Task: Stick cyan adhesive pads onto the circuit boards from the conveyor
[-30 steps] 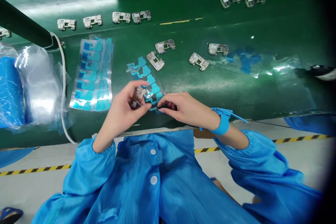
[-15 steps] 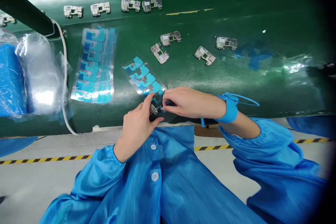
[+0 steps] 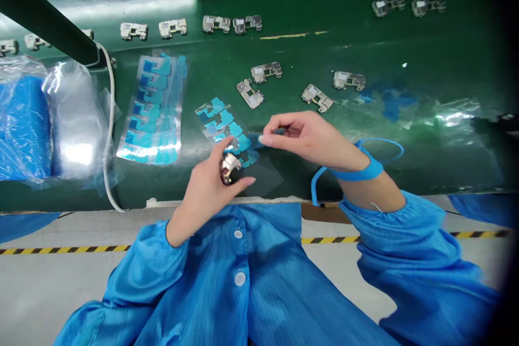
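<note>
My left hand (image 3: pixel 208 184) is closed around a small silver circuit board (image 3: pixel 230 165), holding it low over the near part of the bench. Its thumb stretches out to the right below the board. Up and to the right, my right hand (image 3: pixel 310 138) pinches a thin translucent blue film (image 3: pixel 254 141) between thumb and forefinger. A clear sheet of turquoise die-cut stickers (image 3: pixel 227 122) lies just beyond my left fingertips, partly behind them. Around the right wrist sits a blue wrist strap (image 3: pixel 359 173) with a coiled cord.
Several circuit boards (image 3: pixel 266 72) lie across the green bench (image 3: pixel 292 48). A stack of sticker sheets (image 3: pixel 152 111), a white cable (image 3: pixel 111 119) and plastic-wrapped blue material (image 3: pixel 24 124) are at the left. A dark post (image 3: pixel 48 11) slants over the far left.
My right hand has moved up and away from the board, with the blue film at its fingertips. The board in my left hand now shows more. The view has tilted slightly.
</note>
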`<action>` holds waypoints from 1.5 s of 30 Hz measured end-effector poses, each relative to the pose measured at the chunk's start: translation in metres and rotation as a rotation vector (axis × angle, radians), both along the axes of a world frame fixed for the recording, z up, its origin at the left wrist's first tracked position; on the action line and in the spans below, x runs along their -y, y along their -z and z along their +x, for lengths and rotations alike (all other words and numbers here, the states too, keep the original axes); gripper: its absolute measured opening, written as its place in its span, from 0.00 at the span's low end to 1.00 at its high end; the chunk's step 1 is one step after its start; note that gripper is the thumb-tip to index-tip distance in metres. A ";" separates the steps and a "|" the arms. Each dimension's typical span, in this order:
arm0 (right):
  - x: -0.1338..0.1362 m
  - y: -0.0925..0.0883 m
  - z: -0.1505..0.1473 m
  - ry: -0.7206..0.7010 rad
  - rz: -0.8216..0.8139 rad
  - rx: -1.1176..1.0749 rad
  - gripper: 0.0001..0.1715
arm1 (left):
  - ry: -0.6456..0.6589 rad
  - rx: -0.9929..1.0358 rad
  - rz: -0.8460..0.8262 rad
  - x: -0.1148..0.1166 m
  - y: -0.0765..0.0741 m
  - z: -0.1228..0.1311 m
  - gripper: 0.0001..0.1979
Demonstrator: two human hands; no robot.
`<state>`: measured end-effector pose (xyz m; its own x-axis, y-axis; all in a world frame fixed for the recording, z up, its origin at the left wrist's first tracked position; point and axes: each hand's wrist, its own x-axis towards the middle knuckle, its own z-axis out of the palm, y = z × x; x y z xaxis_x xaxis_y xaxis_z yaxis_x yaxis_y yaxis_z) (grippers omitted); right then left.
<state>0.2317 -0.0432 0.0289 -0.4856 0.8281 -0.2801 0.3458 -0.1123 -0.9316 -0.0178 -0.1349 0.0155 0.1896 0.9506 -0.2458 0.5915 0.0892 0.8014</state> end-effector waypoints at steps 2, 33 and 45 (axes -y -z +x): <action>-0.012 0.002 -0.004 0.185 0.085 -0.090 0.34 | -0.133 0.287 -0.023 -0.031 -0.004 -0.003 0.36; -0.216 0.031 -0.056 0.152 0.609 0.629 0.12 | -0.446 0.767 0.070 -0.164 0.026 -0.011 0.33; -0.211 0.029 0.055 0.253 0.490 0.327 0.14 | -0.385 0.845 -0.023 -0.159 0.022 -0.007 0.30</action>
<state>0.2869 0.1677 0.0000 -0.2117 0.9755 0.0594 0.6396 0.1842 -0.7463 -0.0247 0.0238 -0.0064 -0.0134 0.9818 -0.1895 -0.2620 0.1795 0.9482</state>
